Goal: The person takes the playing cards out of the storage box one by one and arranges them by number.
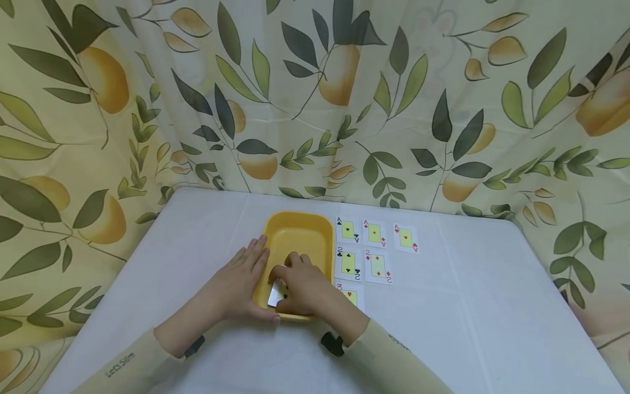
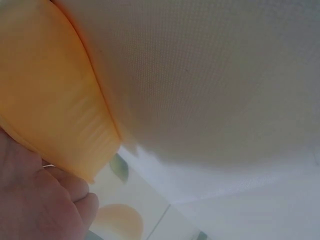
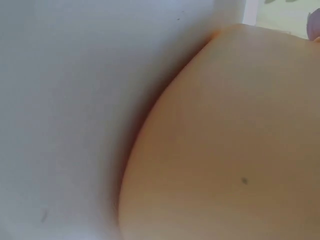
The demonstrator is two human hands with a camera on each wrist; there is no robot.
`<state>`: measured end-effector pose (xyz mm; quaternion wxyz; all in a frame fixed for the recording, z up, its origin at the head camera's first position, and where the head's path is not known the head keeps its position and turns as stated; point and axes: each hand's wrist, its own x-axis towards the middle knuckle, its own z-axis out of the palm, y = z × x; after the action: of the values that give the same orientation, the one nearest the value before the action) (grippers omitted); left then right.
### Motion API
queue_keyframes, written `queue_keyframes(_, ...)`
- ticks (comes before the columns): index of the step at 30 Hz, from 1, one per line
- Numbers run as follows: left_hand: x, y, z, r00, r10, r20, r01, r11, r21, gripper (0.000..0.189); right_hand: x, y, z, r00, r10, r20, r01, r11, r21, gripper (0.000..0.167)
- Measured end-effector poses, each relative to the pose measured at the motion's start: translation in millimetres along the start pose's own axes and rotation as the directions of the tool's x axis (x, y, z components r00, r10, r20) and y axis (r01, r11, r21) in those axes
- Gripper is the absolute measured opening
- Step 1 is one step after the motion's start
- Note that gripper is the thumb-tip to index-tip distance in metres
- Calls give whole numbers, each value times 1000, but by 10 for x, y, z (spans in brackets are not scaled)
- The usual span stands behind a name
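Note:
A yellow tray [image 1: 300,214] stands on the white-covered table. My left hand [image 1: 241,284] rests against its left edge, fingers stretched along the rim and thumb at the near corner. The tray's outer wall [image 2: 55,90] fills part of the left wrist view beside the hand. Inside the tray, my right hand [image 1: 302,284] pinches a playing card [image 1: 276,294] between thumb and curled fingers. The card's face is mostly hidden under that hand. In the right wrist view the tray's wall [image 3: 215,140] looms close, and the right hand is not clearly seen.
Right of the tray, face-up cards lie in rows: an ace of clubs [image 1: 347,230], two red aces, a two of clubs [image 1: 348,264], a two of diamonds [image 1: 378,266] and a three of hearts [image 1: 350,296], partly covered by the right forearm. A patterned curtain [image 1: 315,109] hangs behind.

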<state>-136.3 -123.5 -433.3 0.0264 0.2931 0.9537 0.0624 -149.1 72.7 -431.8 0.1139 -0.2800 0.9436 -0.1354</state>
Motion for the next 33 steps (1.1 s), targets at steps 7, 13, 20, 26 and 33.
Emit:
queue_keyframes(7,-1,-6,8,1000,-7,8,7,1000,-3,138,-11,56,-40,999,-21,-26,21,1000,-22,63)
queue_keyframes(13,9,-15,28,1000,-9,9,9,1000,10,139,-28,143,-249,998,16,-64,-16,1000,-1,88)
queue_keyframes(20,13,-6,18,1000,-2,10,2,1000,19,141,-160,248,-519,992,52,-119,-50,998,22,91)
queue_keyframes(26,9,2,22,1000,-7,16,7,1000,8,142,-316,353,-669,987,70,-142,-69,998,14,89)
queue_keyframes(33,4,9,14,1000,-7,0,7,1000,-5,141,-507,546,-714,983,107,-148,-105,994,21,90)
